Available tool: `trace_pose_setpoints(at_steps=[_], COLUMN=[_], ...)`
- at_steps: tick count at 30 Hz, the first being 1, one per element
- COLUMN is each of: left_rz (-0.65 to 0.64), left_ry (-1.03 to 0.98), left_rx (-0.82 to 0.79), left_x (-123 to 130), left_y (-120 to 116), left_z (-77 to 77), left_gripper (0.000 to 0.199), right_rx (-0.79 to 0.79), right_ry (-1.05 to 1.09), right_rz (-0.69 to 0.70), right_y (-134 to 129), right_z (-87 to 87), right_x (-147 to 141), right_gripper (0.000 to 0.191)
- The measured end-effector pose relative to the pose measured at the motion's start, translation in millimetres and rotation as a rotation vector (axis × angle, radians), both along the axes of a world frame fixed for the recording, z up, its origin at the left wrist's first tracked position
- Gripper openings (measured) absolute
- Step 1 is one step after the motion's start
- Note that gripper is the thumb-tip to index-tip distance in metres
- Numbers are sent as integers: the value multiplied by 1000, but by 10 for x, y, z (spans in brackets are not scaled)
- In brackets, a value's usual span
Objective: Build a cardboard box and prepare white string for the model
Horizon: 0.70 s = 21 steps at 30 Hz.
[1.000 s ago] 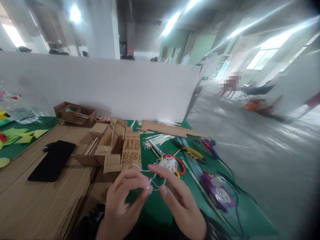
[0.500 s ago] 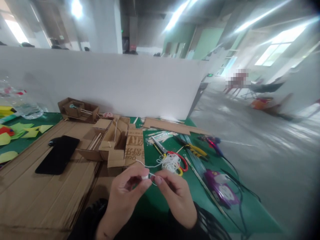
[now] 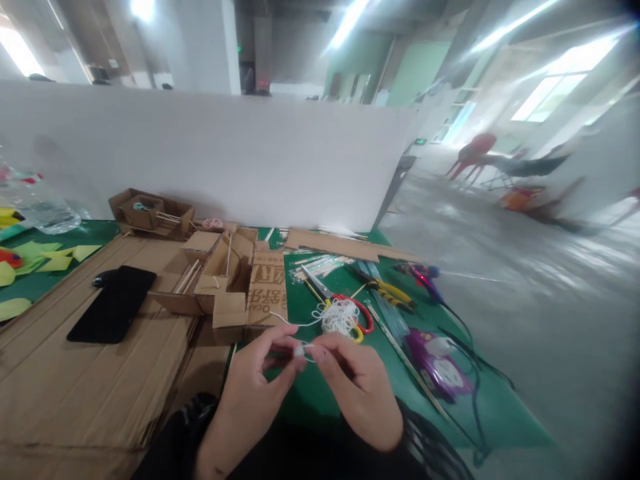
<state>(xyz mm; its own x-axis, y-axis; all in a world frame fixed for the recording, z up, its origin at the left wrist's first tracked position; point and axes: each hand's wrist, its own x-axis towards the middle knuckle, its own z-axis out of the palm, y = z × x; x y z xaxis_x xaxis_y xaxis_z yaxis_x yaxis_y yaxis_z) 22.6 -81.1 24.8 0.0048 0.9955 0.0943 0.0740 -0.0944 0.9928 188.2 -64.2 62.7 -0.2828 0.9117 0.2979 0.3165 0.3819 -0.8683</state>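
Observation:
My left hand [image 3: 253, 383] pinches a small white piece [image 3: 299, 350] between thumb and fingertips; whether it is wound string or something else is too small to tell. Close beside it, my right hand [image 3: 360, 390] has thumb and forefinger closed on a thin white string [image 3: 309, 344], which makes a small loop between the hands. Just beyond the fingers lies a tangled heap of white string [image 3: 340, 316], one strand trailing left to the cardboard. Scissors [image 3: 318, 283] with red and yellow handles lie partly under that heap.
Left of the hands stands a cardboard box model [image 3: 230, 298] with sticks, beside a black phone-like slab [image 3: 114, 303] on flat cardboard [image 3: 65, 393]. To the right are yellow-black pliers [image 3: 393, 295], a purple glue-gun-like tool [image 3: 440, 373] and dark cables. A white partition [image 3: 250, 153] stands behind.
The camera view has shifted slightly. My hands stay close together, the fingers of the left a little more raised, and the string between them shows a rounder loop.

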Motion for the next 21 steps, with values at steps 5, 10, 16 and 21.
trace_pose_setpoints(at_steps=[5, 10, 16, 21], left_rz=[17, 59, -20, -81], left_ry=[161, 72, 89, 148], left_rx=[161, 175, 120, 166], left_x=[-41, -65, -3, 9], left_y=[31, 18, -45, -66], left_z=[-36, -11, -33, -38], left_gripper=[17, 12, 26, 29], right_rx=[-5, -6, -32, -53], right_ry=[-26, 12, 82, 114], right_rz=[68, 74, -67, -122], right_y=[-83, -134, -74, -30], right_z=[29, 36, -11, -30], right_x=[15, 40, 55, 71], right_gripper=[30, 28, 31, 33])
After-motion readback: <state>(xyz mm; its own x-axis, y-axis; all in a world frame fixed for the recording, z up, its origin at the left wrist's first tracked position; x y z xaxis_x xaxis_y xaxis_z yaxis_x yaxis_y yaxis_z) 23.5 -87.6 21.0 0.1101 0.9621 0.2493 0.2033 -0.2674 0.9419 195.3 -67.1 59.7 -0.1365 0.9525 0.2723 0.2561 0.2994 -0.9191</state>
